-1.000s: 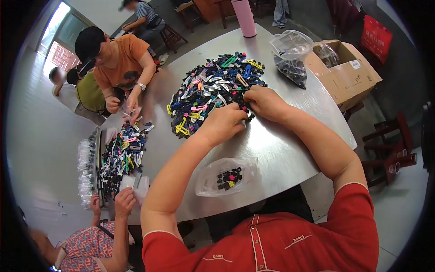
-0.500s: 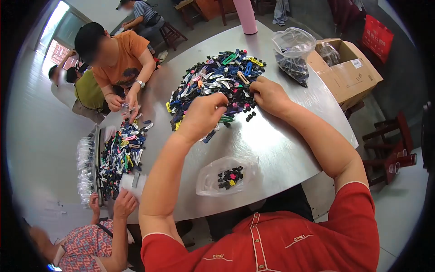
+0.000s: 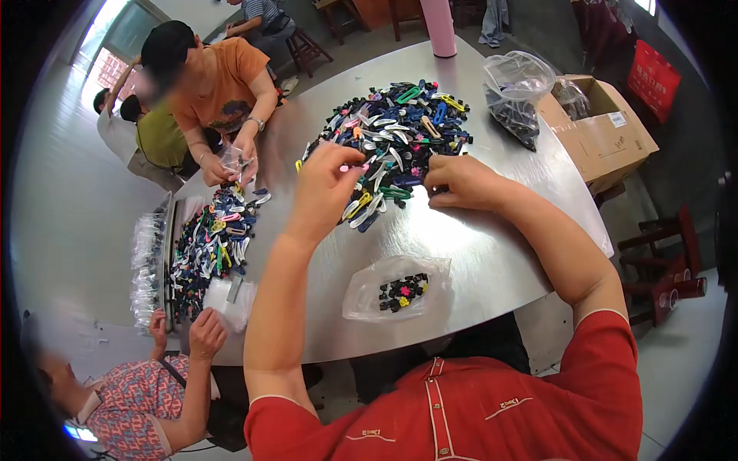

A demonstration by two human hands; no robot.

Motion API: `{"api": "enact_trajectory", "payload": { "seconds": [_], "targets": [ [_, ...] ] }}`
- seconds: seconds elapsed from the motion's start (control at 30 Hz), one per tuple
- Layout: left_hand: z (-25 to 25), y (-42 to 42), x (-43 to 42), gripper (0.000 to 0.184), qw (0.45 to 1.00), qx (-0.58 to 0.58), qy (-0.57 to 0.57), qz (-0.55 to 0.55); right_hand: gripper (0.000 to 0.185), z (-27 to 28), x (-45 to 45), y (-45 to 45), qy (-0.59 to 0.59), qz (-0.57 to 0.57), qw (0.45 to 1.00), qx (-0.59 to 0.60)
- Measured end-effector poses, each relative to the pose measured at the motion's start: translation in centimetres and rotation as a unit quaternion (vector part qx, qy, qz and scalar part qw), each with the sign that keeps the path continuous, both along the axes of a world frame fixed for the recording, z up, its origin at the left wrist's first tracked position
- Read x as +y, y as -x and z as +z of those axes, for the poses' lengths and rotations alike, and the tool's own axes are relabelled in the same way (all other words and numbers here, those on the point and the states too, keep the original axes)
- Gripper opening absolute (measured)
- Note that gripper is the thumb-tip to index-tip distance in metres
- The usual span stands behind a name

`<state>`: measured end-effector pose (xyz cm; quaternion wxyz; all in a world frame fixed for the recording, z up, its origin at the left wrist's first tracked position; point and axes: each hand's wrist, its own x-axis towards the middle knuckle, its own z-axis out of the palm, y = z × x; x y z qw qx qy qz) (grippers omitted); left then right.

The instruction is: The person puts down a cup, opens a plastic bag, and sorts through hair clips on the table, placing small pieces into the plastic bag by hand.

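A large pile of hair clips [image 3: 392, 127] in many colours, mixed with small black pieces, lies on the metal table. My left hand [image 3: 327, 184] is at the pile's near left side, its fingers bent together. A small pinkish bit shows by its fingertips, but what they hold is unclear. At the near right edge of the pile, my right hand [image 3: 465, 183] has its fingers curled down and inward; whatever they grip is hidden. Closer to me lies a clear plastic bag [image 3: 361, 296] holding several small black claw clips [image 3: 392, 294], with pink and yellow bits among them.
A pink bottle [image 3: 439, 31], a bag of dark pieces [image 3: 513, 115] and a cardboard box [image 3: 600, 142] stand at the far right. To the left, two people work around a smaller clip heap [image 3: 211, 246] beside small clear bags [image 3: 146, 269]. Bare metal tabletop [image 3: 492, 261] shows near me.
The view has shifted a little, moving the scene rightward. My left hand has drawn toward the pile's left side, and my right hand has come down to its near right edge.
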<state>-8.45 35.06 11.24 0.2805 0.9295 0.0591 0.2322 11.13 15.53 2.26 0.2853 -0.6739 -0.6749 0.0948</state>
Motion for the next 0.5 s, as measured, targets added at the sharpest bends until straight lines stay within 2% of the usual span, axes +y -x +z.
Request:
{"api": "enact_trajectory", "payload": {
  "seconds": [0.07,0.13,0.2,0.27,0.3,0.43,0.5],
  "targets": [
    [3.1,2.7,-2.3,0.013,0.995,-0.014,0.084,0.053,0.02,-0.4,0.2,-0.2,-0.016,0.017,1.0,0.015],
    [4.7,6.2,-5.2,0.016,0.992,-0.022,0.106,0.057,0.018,-0.5,0.2,-0.2,-0.004,-0.012,1.0,0.016],
    [4.9,8.9,-7.4,0.018,1.0,0.013,0.021,-0.004,0.017,-0.4,0.2,0.0,-0.005,-0.02,1.0,0.019],
    [2.8,9.9,-8.8,0.019,0.99,0.018,-0.122,-0.066,0.017,-0.5,0.3,0.1,-0.006,-0.024,1.0,0.019],
    [1.9,10.2,-9.4,0.019,0.986,0.076,-0.132,-0.071,0.017,-0.5,0.2,0.1,-0.01,-0.028,0.999,0.022],
    [1.6,10.6,-8.9,0.014,0.989,0.093,-0.084,-0.073,0.016,0.7,0.0,0.5,0.004,-0.026,0.999,0.025],
    [1.8,11.0,-6.0,0.011,0.996,0.08,-0.008,0.049,0.015,0.7,-0.1,0.6,0.013,-0.022,0.999,0.026]
  ]
}}
